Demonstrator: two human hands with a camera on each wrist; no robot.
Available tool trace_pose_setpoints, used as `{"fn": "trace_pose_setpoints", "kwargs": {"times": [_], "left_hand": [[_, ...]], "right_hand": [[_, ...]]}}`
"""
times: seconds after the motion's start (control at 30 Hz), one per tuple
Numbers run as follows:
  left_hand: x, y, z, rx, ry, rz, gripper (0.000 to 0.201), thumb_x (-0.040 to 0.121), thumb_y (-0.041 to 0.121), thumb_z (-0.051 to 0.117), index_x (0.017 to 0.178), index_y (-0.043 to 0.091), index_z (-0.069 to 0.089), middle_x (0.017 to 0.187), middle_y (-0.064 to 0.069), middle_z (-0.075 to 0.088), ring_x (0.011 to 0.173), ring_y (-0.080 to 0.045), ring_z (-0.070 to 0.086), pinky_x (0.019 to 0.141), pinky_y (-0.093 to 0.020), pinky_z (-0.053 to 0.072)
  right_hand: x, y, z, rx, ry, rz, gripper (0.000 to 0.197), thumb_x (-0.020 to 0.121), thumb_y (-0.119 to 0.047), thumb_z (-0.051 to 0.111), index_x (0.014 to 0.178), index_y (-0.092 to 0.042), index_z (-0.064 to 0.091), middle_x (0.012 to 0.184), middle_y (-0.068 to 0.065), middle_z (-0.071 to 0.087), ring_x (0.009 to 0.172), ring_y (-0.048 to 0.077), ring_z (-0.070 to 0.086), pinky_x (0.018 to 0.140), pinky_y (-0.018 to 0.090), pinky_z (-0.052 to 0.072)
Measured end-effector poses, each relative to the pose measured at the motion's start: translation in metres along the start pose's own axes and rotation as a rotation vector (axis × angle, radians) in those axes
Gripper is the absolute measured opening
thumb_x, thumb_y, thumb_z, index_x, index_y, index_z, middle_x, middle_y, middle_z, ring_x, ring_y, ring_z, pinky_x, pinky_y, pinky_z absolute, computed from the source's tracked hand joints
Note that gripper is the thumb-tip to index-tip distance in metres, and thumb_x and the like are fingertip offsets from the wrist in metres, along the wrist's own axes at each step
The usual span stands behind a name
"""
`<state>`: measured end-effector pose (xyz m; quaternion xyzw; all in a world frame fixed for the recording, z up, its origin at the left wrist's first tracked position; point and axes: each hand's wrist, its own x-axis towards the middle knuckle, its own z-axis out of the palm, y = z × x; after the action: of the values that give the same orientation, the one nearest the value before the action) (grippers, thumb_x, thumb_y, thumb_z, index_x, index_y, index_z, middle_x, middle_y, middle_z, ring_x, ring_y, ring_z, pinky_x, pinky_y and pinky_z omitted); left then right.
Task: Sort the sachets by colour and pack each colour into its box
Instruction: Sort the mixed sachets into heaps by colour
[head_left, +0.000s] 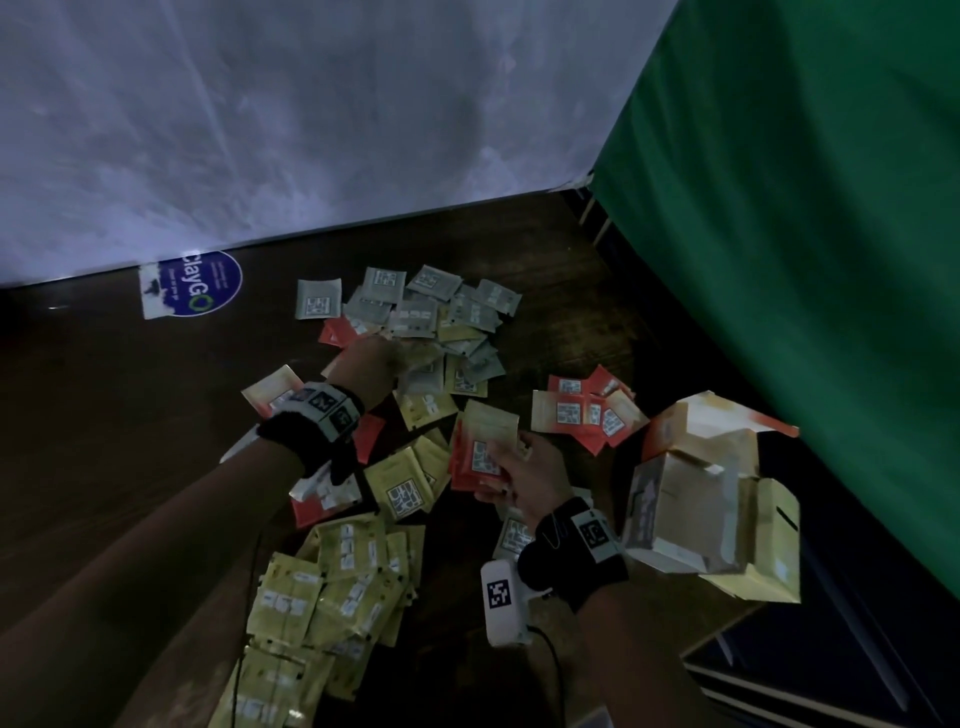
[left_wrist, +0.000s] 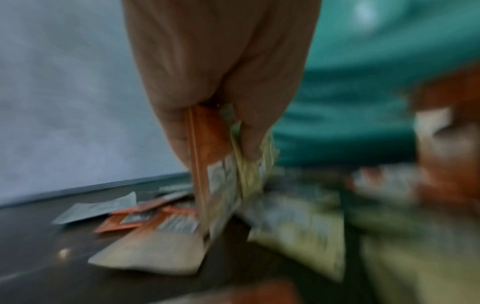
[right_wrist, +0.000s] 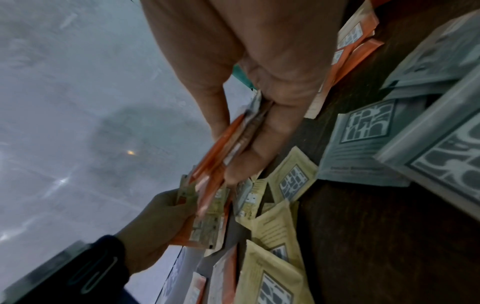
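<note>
Sachets lie loose on a dark table (head_left: 104, 395): grey ones (head_left: 415, 296) at the back, yellow ones (head_left: 332, 577) near me, orange ones (head_left: 587, 410) to the right. My left hand (head_left: 376, 356) reaches into the middle of the heap, its fingertips hidden among sachets. My right hand (head_left: 511, 457) grips a stack of orange sachets (head_left: 478, 457) just above the table. The blurred left wrist view shows fingers (left_wrist: 259, 127) pinching orange sachets (left_wrist: 207, 144). In the right wrist view, fingers (right_wrist: 262, 139) pinch orange sachets (right_wrist: 228, 144) beside grey sachets (right_wrist: 363, 139).
Open cardboard boxes (head_left: 691, 499) stand crowded at the right, one orange-topped (head_left: 722, 415), one yellow (head_left: 769, 556). A green curtain (head_left: 805, 208) hangs right behind them at the table edge. A pale sheet (head_left: 260, 130) backs the table. A blue round sticker (head_left: 205, 283) lies at the far left.
</note>
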<state>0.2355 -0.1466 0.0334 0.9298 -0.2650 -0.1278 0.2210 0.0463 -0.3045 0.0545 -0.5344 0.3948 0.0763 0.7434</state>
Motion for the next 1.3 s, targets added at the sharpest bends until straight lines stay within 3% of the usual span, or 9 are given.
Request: {"fn": "trace_pose_setpoints", "kwargs": {"times": [0.33,0.5,0.67,0.73,0.8,0.9,1.13,1.2,1.3], "left_hand": [[-0.018,0.003,-0.035,-0.335,0.185,-0.270,0.035,0.065,0.025,0.085,0.089,0.003,0.070,0.089,-0.010,0.065,0.086,-0.023,0.058,0.079,-0.030,0.043],[-0.009,0.000,-0.033,-0.660,0.189,-0.510,0.030,0.060,0.028,0.088,0.064,0.014,0.062,0.069,-0.004,0.063,0.063,-0.017,0.060,0.066,-0.036,0.059],[0.000,0.007,-0.035,-0.879,0.167,-0.552,0.035,0.070,0.024,0.082,0.061,0.016,0.050,0.061,-0.001,0.056,0.049,-0.010,0.053,0.046,-0.024,0.047],[0.001,0.006,-0.035,-0.898,0.153,-0.552,0.026,0.071,0.022,0.081,0.069,0.013,0.057,0.066,-0.004,0.059,0.054,-0.013,0.057,0.049,-0.026,0.049],[0.002,0.004,-0.034,-0.897,0.126,-0.553,0.026,0.077,0.013,0.076,0.099,0.005,0.066,0.079,-0.009,0.066,0.064,-0.022,0.064,0.058,-0.032,0.057],[0.006,0.002,-0.033,-0.913,0.039,-0.609,0.052,0.085,-0.002,0.061,0.135,0.004,0.047,0.109,-0.021,0.065,0.083,-0.032,0.067,0.077,-0.042,0.058],[0.008,0.000,-0.032,-0.621,0.250,-0.514,0.062,0.065,0.031,0.085,0.118,0.011,0.061,0.107,-0.002,0.065,0.093,-0.014,0.061,0.079,-0.027,0.051],[0.011,-0.001,-0.032,-0.652,0.146,-0.533,0.058,0.065,0.021,0.086,0.116,0.011,0.060,0.111,-0.003,0.066,0.095,-0.016,0.064,0.080,-0.029,0.054],[0.008,-0.004,-0.031,-0.287,-0.075,-0.477,0.055,0.067,0.013,0.083,0.116,0.003,0.061,0.118,-0.013,0.063,0.110,-0.029,0.059,0.093,-0.037,0.050]], "right_hand": [[0.009,-0.009,0.018,-0.018,0.012,-0.069,0.043,0.089,-0.014,0.064,0.127,-0.005,0.049,0.113,0.026,0.063,0.076,0.031,0.070,0.054,0.033,0.056],[0.008,-0.007,0.013,-0.005,0.019,-0.057,0.045,0.088,-0.014,0.066,0.128,-0.006,0.047,0.115,0.024,0.062,0.071,0.028,0.070,0.056,0.035,0.057],[0.005,-0.007,0.011,0.007,0.029,-0.075,0.044,0.088,-0.014,0.066,0.127,-0.004,0.048,0.113,0.026,0.063,0.069,0.028,0.069,0.055,0.034,0.056],[0.005,-0.007,0.010,0.016,0.033,-0.081,0.043,0.088,-0.014,0.065,0.127,-0.004,0.049,0.113,0.026,0.063,0.067,0.026,0.069,0.055,0.035,0.056],[0.006,-0.007,0.010,0.023,0.025,-0.083,0.041,0.088,-0.013,0.065,0.126,-0.005,0.050,0.113,0.026,0.063,0.069,0.027,0.069,0.055,0.035,0.057],[0.008,-0.008,0.011,0.028,0.026,-0.090,0.040,0.089,-0.011,0.064,0.126,-0.005,0.049,0.111,0.025,0.064,0.070,0.029,0.068,0.057,0.037,0.057],[0.012,-0.007,0.011,0.036,0.031,-0.092,0.041,0.090,-0.009,0.062,0.127,0.000,0.047,0.089,0.018,0.061,0.040,0.010,0.059,0.054,0.035,0.056],[0.013,-0.009,0.012,0.039,0.028,-0.087,0.040,0.090,-0.006,0.060,0.127,0.001,0.046,0.086,0.018,0.061,0.039,0.009,0.058,0.050,0.033,0.057],[0.012,-0.011,0.013,0.051,0.019,-0.094,0.041,0.090,-0.008,0.062,0.127,0.002,0.047,0.091,0.020,0.062,0.044,0.012,0.062,0.051,0.034,0.057]]}}
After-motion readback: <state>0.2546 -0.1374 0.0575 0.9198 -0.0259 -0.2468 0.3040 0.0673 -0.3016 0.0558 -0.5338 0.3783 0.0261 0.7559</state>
